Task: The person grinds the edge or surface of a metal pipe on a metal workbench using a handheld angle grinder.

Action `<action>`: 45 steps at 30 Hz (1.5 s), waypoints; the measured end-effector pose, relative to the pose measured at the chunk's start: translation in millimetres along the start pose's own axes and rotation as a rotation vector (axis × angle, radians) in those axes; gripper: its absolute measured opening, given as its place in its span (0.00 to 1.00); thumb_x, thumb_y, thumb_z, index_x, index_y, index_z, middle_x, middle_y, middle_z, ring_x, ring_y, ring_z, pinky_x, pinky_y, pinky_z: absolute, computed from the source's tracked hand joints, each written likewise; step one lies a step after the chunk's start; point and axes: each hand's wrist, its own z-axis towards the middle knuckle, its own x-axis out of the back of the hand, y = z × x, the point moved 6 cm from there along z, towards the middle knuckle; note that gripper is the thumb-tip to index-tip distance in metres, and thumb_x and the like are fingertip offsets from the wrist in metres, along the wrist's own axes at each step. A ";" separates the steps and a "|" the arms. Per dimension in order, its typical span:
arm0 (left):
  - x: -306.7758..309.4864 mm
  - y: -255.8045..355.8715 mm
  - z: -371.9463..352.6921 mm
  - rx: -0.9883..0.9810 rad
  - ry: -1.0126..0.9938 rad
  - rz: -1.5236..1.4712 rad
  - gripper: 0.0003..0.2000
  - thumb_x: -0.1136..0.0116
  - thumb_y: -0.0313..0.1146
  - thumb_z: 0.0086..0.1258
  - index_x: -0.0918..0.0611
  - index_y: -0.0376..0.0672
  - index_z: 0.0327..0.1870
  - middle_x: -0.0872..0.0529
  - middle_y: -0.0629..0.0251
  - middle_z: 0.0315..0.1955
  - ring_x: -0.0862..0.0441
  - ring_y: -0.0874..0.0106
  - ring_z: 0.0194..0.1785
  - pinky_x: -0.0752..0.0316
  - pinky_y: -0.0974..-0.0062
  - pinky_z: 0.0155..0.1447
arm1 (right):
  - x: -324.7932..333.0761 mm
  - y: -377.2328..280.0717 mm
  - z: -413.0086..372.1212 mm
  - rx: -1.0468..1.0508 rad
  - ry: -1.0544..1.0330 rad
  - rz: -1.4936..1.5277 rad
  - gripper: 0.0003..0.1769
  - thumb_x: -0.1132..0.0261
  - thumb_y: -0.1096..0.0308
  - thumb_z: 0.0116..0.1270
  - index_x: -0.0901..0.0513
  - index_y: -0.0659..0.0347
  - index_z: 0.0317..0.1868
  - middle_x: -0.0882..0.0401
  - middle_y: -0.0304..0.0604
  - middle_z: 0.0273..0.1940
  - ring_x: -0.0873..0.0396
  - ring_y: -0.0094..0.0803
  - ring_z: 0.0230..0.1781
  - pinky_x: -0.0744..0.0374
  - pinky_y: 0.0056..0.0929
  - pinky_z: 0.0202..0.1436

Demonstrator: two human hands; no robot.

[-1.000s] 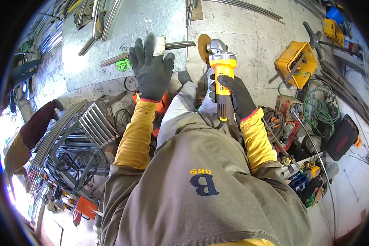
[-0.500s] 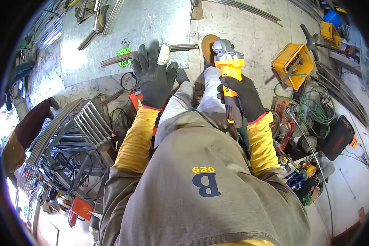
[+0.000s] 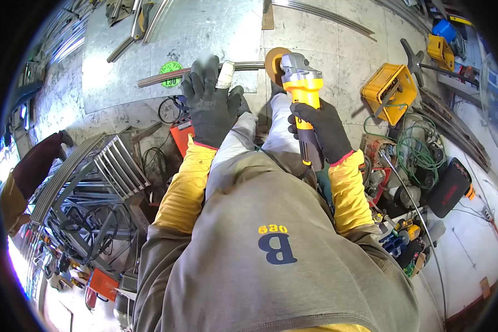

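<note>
My left hand [image 3: 211, 108], in a black glove, lies over a thin metal bar [image 3: 159, 79] with its fingers stretched out and apart; one finger has a white wrapping [image 3: 225, 75]. The bar crosses a metal sheet [image 3: 116, 66] and a round green sticker [image 3: 172, 72]. My right hand [image 3: 325, 130], gloved as well, is wrapped around the body of a yellow and grey angle grinder [image 3: 305, 83]. Its brown disc [image 3: 273, 66] stands upright at the bar's right end and overlaps it in this view.
A yellow crate [image 3: 377, 88] stands right of the grinder, near a coiled green cable [image 3: 420, 146]. Metal frames [image 3: 122, 166] are piled on the left, below a person's maroon-clothed limb [image 3: 39, 166]. Long metal strips [image 3: 332, 16] lie at the far side.
The grinder in my right hand has moved slightly left, so its disc now meets the bar's end where a gap showed before. My left hand keeps its place on the bar.
</note>
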 end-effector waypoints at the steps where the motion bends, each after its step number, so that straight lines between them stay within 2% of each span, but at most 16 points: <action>1: 1.1 0.3 0.9 -0.011 0.014 -0.013 0.35 0.30 0.50 0.79 0.23 0.55 0.85 0.27 0.54 0.85 0.34 0.35 0.86 0.42 0.25 0.86 | 0.1 0.7 0.7 0.002 -0.001 -0.006 0.23 0.24 0.55 0.77 0.14 0.63 0.62 0.10 0.43 0.42 0.08 0.31 0.37 0.10 0.32 0.41; 9: 3.6 0.9 10.9 -0.027 0.023 -0.028 0.32 0.31 0.47 0.80 0.22 0.51 0.83 0.27 0.53 0.85 0.34 0.34 0.86 0.41 0.25 0.86 | 5.2 9.5 8.1 0.001 -0.026 0.007 0.25 0.24 0.54 0.76 0.15 0.63 0.63 0.10 0.44 0.43 0.08 0.32 0.37 0.10 0.32 0.42; 11: 6.8 0.0 14.7 -0.066 0.073 -0.015 0.28 0.32 0.49 0.80 0.15 0.50 0.77 0.21 0.53 0.79 0.30 0.36 0.82 0.37 0.26 0.83 | 6.0 10.0 11.1 0.000 -0.036 0.013 0.26 0.23 0.53 0.76 0.15 0.63 0.63 0.10 0.44 0.43 0.08 0.32 0.37 0.10 0.32 0.42; 14: 10.1 0.2 22.6 -0.071 0.026 -0.016 0.29 0.34 0.46 0.82 0.19 0.47 0.81 0.23 0.51 0.82 0.31 0.34 0.84 0.41 0.26 0.85 | 5.0 7.6 12.0 -0.006 -0.064 0.042 0.27 0.23 0.52 0.75 0.15 0.63 0.63 0.10 0.44 0.43 0.08 0.32 0.38 0.10 0.33 0.43; 16: 9.3 -1.6 26.7 -0.079 0.024 -0.004 0.29 0.35 0.46 0.82 0.19 0.47 0.80 0.22 0.51 0.81 0.30 0.34 0.83 0.41 0.27 0.86 | 3.4 6.8 11.8 -0.010 -0.026 0.126 0.18 0.26 0.59 0.78 0.12 0.64 0.58 0.09 0.42 0.40 0.10 0.29 0.35 0.13 0.29 0.42; 24: 11.5 -5.2 47.0 -0.087 -0.013 0.057 0.27 0.37 0.46 0.83 0.17 0.47 0.79 0.21 0.51 0.81 0.29 0.36 0.83 0.39 0.32 0.87 | 12.2 22.8 24.1 -0.015 -0.081 0.192 0.19 0.26 0.58 0.79 0.12 0.64 0.58 0.08 0.43 0.42 0.09 0.29 0.37 0.11 0.30 0.42; 26: 6.3 -10.0 53.5 -0.081 -0.042 0.069 0.27 0.39 0.50 0.85 0.16 0.48 0.79 0.21 0.50 0.81 0.31 0.35 0.84 0.43 0.31 0.89 | 13.1 24.9 25.2 -0.021 -0.092 0.199 0.19 0.26 0.57 0.79 0.12 0.64 0.58 0.08 0.43 0.42 0.09 0.29 0.37 0.11 0.30 0.42; 29: 2.5 -13.3 61.6 -0.081 -0.030 0.091 0.27 0.40 0.50 0.86 0.16 0.47 0.78 0.21 0.49 0.81 0.31 0.35 0.84 0.43 0.31 0.89 | 14.4 26.7 26.8 -0.025 -0.099 0.246 0.19 0.26 0.57 0.79 0.12 0.64 0.58 0.08 0.43 0.42 0.09 0.29 0.37 0.12 0.30 0.42; 35: 1.2 -15.2 63.4 -0.095 -0.013 0.074 0.27 0.39 0.51 0.85 0.14 0.44 0.75 0.21 0.49 0.81 0.31 0.35 0.84 0.42 0.31 0.88 | 17.9 28.8 28.4 -0.024 -0.113 0.294 0.21 0.26 0.56 0.80 0.13 0.63 0.61 0.08 0.43 0.42 0.08 0.31 0.37 0.10 0.32 0.43; 37: 0.1 -14.2 58.4 -0.101 -0.015 0.080 0.26 0.38 0.50 0.84 0.13 0.43 0.74 0.21 0.49 0.81 0.31 0.35 0.84 0.42 0.30 0.88 | 19.4 25.7 29.5 -0.012 -0.157 0.316 0.28 0.23 0.53 0.77 0.15 0.65 0.66 0.08 0.47 0.45 0.08 0.33 0.39 0.09 0.34 0.46; 41: 3.9 -8.5 49.9 -0.093 -0.019 0.086 0.25 0.34 0.50 0.82 0.10 0.43 0.70 0.22 0.50 0.81 0.31 0.36 0.84 0.41 0.27 0.87 | 20.5 25.9 31.5 -0.028 -0.155 0.292 0.28 0.24 0.52 0.78 0.15 0.65 0.66 0.08 0.47 0.45 0.08 0.33 0.39 0.09 0.34 0.46; 42: 4.7 -7.1 47.9 -0.091 -0.019 0.087 0.25 0.34 0.50 0.82 0.10 0.43 0.70 0.22 0.50 0.81 0.31 0.36 0.84 0.41 0.27 0.87 | 20.3 25.0 30.9 -0.033 -0.140 0.279 0.25 0.25 0.53 0.79 0.14 0.65 0.63 0.08 0.46 0.44 0.08 0.32 0.39 0.09 0.33 0.46; 43: 4.7 -6.3 45.6 -0.079 -0.022 0.082 0.27 0.34 0.49 0.82 0.15 0.46 0.76 0.22 0.50 0.81 0.31 0.35 0.85 0.42 0.28 0.88 | 19.7 24.6 30.4 -0.039 -0.125 0.266 0.22 0.26 0.54 0.80 0.14 0.65 0.60 0.08 0.44 0.43 0.08 0.31 0.38 0.10 0.32 0.46; 44: 4.7 -6.0 43.3 -0.067 -0.025 0.075 0.30 0.34 0.48 0.82 0.20 0.49 0.81 0.23 0.49 0.82 0.31 0.34 0.85 0.43 0.29 0.88 | 18.8 23.2 28.7 -0.041 -0.126 0.264 0.22 0.26 0.54 0.80 0.14 0.65 0.60 0.08 0.44 0.43 0.08 0.31 0.38 0.10 0.32 0.46; 45: 4.8 -6.1 40.9 -0.064 -0.026 0.076 0.30 0.34 0.48 0.82 0.20 0.49 0.81 0.23 0.49 0.82 0.31 0.34 0.85 0.43 0.29 0.88 | 16.9 17.1 25.8 -0.030 -0.122 0.262 0.22 0.26 0.54 0.79 0.14 0.64 0.60 0.08 0.44 0.43 0.09 0.31 0.39 0.10 0.31 0.46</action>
